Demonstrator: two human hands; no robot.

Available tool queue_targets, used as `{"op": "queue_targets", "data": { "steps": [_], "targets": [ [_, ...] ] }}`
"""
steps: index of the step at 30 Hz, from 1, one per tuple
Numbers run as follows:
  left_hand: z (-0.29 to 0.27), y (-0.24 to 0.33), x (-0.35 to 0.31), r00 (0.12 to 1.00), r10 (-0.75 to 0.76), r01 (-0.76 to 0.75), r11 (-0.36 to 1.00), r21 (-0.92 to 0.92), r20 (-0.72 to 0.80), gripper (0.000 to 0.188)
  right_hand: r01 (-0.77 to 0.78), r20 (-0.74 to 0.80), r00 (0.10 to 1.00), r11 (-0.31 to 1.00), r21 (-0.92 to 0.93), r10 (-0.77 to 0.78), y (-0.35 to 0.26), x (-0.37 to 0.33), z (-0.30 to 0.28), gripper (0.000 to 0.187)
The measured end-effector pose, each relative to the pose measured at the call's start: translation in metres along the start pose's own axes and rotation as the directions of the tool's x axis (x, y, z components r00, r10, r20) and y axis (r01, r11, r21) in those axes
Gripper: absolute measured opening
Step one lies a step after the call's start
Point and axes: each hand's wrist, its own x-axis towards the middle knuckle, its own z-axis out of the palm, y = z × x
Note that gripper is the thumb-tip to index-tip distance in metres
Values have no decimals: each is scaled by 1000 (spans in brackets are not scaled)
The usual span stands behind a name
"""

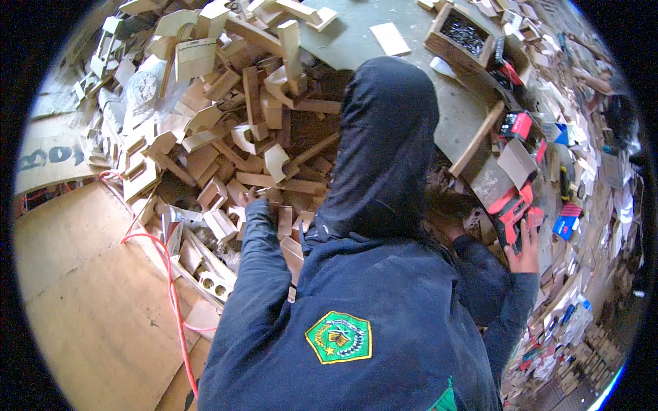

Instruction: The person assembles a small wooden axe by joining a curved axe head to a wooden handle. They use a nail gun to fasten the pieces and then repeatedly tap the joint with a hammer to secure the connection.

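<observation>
My right hand [525, 248] is at a red and black hand tool [513, 209] that looks like a staple gun. Its thumb and fingers lie on either side of the tool's dark lower end. Over the heap of wooden blocks, my left hand [252, 196] shows only in part beyond the dark sleeve. Its fingertips are small and look spread, touching or close to small wood pieces [219, 224]. Between my arms are the emblem [338, 337] on my dark top and a dark, cloth-covered shape [387, 130], probably my raised leg, hiding the middle of the heap.
Cut wooden pieces [205, 58] pile up at the far left. A wooden box of dark small parts [465, 33] stands at the far right. Red and blue small boxes [566, 220] lie by my right hand. A red cable [168, 274] runs past a power strip [214, 285].
</observation>
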Motion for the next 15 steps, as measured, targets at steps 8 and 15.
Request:
{"op": "queue_targets", "data": {
  "steps": [8, 15],
  "targets": [
    [-87, 35, 43, 778, 325, -628, 413, 659, 538, 40, 26, -245, 969, 999, -23, -31, -23, 23, -10, 72],
    [-226, 71, 69, 858, 373, -455, 227, 861, 354, 36, 14, -177, 982, 904, 426, 69, -95, 76, 46, 51]
  ]
}}
